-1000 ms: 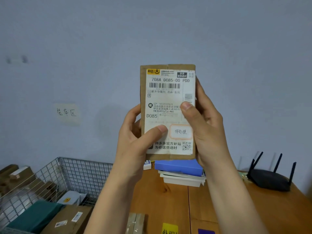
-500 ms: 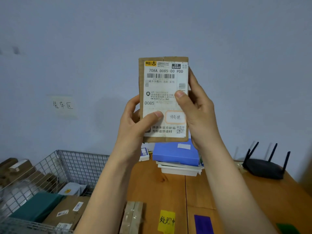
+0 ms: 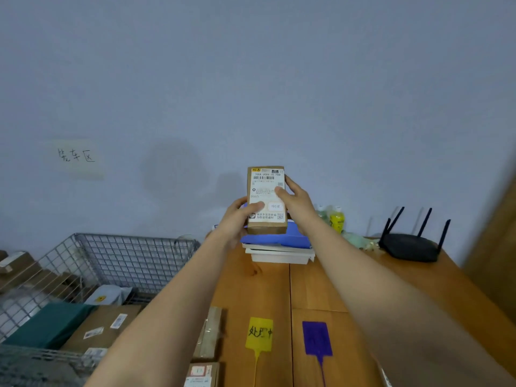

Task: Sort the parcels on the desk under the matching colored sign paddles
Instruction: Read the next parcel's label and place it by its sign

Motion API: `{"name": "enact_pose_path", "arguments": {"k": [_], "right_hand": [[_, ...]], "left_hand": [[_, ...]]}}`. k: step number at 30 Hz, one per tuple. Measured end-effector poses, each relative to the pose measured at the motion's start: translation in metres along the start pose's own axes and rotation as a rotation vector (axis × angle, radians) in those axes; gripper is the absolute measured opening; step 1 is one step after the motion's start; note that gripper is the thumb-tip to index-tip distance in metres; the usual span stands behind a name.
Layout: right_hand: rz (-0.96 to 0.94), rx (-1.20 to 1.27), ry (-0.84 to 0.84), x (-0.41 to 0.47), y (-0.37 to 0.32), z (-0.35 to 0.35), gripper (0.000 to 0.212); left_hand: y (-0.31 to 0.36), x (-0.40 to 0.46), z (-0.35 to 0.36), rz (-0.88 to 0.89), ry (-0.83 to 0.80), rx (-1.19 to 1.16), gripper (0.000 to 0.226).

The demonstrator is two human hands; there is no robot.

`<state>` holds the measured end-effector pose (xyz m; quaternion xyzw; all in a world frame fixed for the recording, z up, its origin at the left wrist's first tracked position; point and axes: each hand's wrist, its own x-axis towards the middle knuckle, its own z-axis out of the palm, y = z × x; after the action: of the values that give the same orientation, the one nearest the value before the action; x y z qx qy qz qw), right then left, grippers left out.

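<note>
A small brown cardboard parcel (image 3: 266,201) with a white shipping label and an orange-edged sticker stands upright at arm's length, over the far end of the wooden desk (image 3: 321,286). My left hand (image 3: 238,217) grips its left side, thumb across the label. My right hand (image 3: 294,203) grips its right side. Just below it lies a blue box (image 3: 290,238) on a stack of white boxes (image 3: 279,254). A yellow sign paddle (image 3: 259,334) and a purple sign paddle (image 3: 317,338) lie flat on the near desk.
A wire basket (image 3: 117,255) left of the desk holds several parcels, among them a dark green one (image 3: 50,324). Two brown parcels (image 3: 208,333) lie at the desk's left edge. A black router (image 3: 409,247) and bottles (image 3: 336,219) stand at the back right.
Both hands have pushed the parcel away from my face, forward and down toward the blue box. The view has tilted down, showing more of the desk and both paddles.
</note>
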<state>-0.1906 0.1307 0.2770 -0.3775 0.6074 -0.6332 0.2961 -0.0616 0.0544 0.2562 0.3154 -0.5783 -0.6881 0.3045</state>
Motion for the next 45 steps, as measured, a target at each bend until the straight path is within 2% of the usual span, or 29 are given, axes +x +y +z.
{"name": "enact_pose_path", "arguments": {"k": [6,13,20,30,34,37,42,45], "right_hand": [[0.167,0.035,0.063,-0.007,0.056,-0.018,0.045],[0.193,0.018,0.096,-0.03,0.08,-0.06,0.048],[0.289,0.018,0.153,-0.062,0.099,-0.116,0.036],[0.562,-0.068,0.286,-0.14,0.13,-0.164,0.03],[0.625,-0.062,0.331,-0.169,0.149,-0.177,0.027],[0.633,-0.097,0.349,-0.198,0.168,-0.188,0.029],[0.715,-0.084,0.37,-0.253,0.198,-0.211,0.02],[0.757,-0.09,0.365,-0.278,0.219,-0.23,0.026]], "left_hand": [[-0.059,0.007,0.015,-0.145,-0.029,-0.072,0.057],[-0.089,0.004,0.048,-0.201,-0.065,-0.05,0.05],[-0.127,-0.004,0.099,-0.247,-0.133,-0.008,0.051],[-0.185,-0.05,0.129,-0.393,-0.34,0.081,0.035],[-0.209,-0.067,0.141,-0.466,-0.358,0.102,0.023],[-0.238,-0.088,0.151,-0.527,-0.401,0.098,0.026],[-0.281,-0.132,0.177,-0.63,-0.391,0.106,0.022],[-0.301,-0.151,0.195,-0.682,-0.387,0.126,0.022]]}}
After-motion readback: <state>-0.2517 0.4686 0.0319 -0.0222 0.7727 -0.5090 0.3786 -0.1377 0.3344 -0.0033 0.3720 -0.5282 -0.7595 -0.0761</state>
